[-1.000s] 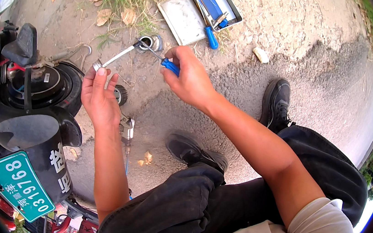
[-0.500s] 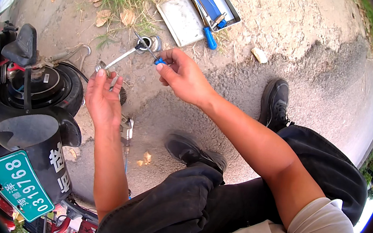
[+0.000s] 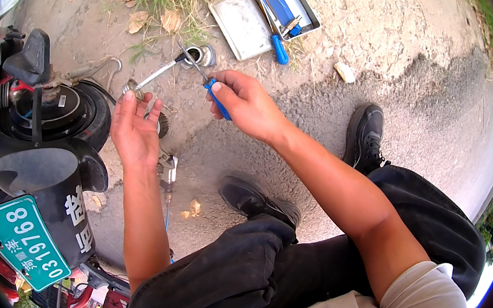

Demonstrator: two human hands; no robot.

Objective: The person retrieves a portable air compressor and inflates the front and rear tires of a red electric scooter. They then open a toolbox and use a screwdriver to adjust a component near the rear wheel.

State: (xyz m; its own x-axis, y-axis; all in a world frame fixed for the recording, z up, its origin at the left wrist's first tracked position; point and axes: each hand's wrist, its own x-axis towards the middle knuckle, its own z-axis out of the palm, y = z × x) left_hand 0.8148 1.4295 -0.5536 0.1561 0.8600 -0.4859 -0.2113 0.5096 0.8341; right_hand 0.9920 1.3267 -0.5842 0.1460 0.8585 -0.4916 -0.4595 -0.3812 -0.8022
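My right hand (image 3: 243, 102) is closed around the blue handle of a screwdriver (image 3: 218, 99), whose thin metal shaft points up and left. Between the fingertips of my left hand (image 3: 136, 132) is a small round metal part (image 3: 130, 86). A pale rod with a dark end (image 3: 159, 75) runs from beside that part toward the screwdriver's shaft; whether my fingers grip it too is unclear. Beyond the shaft lie metal rings (image 3: 207, 56) on the ground. A toothed dark wheel (image 3: 163, 125) shows partly behind my left fingers.
On the left stands a vehicle with a black wheel (image 3: 89, 118) and a green plate (image 3: 23, 242). An open metal toolbox (image 3: 310, 21), its lid (image 3: 241, 24) and another blue-handled screwdriver (image 3: 279, 49) lie far ahead. My shoes (image 3: 364, 137) rest on the rough ground.
The screwdriver's handle has shifted in my right hand, and more of it shows below the fingers. My left fingers have moved slightly, still at the round metal part.
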